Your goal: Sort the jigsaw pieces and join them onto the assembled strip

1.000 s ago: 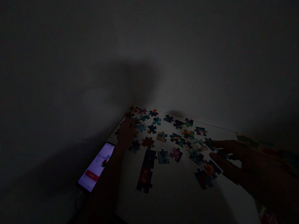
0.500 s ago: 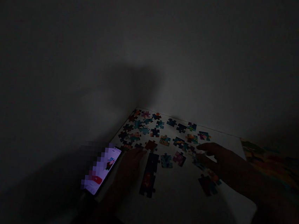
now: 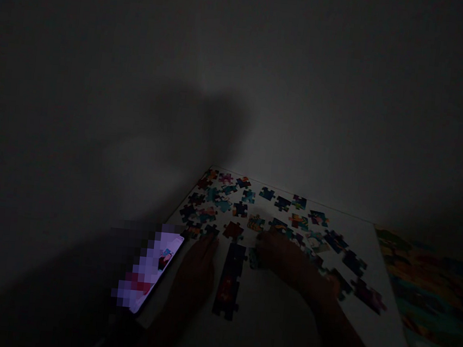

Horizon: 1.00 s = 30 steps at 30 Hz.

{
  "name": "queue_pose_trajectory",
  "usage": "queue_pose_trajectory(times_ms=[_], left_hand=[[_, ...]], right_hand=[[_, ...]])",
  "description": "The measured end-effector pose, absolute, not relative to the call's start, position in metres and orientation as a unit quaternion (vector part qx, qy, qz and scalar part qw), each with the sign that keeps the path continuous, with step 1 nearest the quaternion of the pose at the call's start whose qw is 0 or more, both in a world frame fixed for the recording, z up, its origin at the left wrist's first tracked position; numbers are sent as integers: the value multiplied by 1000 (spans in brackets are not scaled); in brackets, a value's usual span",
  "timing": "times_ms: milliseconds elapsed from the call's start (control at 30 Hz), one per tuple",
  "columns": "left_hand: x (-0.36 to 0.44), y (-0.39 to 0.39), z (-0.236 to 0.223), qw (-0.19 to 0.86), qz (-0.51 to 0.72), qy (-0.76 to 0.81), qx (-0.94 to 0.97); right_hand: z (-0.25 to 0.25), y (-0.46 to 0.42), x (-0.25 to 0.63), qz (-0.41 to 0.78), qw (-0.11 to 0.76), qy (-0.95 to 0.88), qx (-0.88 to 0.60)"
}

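Grip of the right hand (image 3: 277, 249) bends low beside a teal puzzle piece (image 3: 253, 258); I cannot tell whether its fingers clamp anything. Flat and low, the left hand (image 3: 196, 268) has its fingertips at a dark puzzle piece (image 3: 212, 230), its hold equally unclear. Between both lies a joined strip (image 3: 228, 282). Loose pieces (image 3: 240, 209) spread farther back across the white surface (image 3: 274, 325). Left of the left hand glows a phone (image 3: 167, 263).

Loose jigsaw pieces (image 3: 240, 209), chiefly blue, teal and red, lie scattered across a white tabletop (image 3: 282, 325); a dark joined strip (image 3: 228, 281) with a reddish patch lies lengthwise, nearer the viewer.
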State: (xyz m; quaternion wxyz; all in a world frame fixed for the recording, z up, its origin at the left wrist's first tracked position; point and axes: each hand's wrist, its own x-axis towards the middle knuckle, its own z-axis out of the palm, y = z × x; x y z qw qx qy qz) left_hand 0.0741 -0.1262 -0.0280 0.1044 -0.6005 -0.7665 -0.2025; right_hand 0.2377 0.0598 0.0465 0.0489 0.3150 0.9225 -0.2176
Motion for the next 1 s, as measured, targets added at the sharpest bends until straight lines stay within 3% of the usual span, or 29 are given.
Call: queue_pose_trajectory(times_ms=[267,433,1000], left_hand=[[75,-124,-31,148,-195,-772,-587],[76,-123,-27,145,-190,-773,-588],[77,-119,-22,137,-199,-769,-592]], right_hand=[[-7,52,207,-110,-151,918,350],[-26,53,216,-92,-230,913,324],[-10,51,221,-142,-172,912,344]])
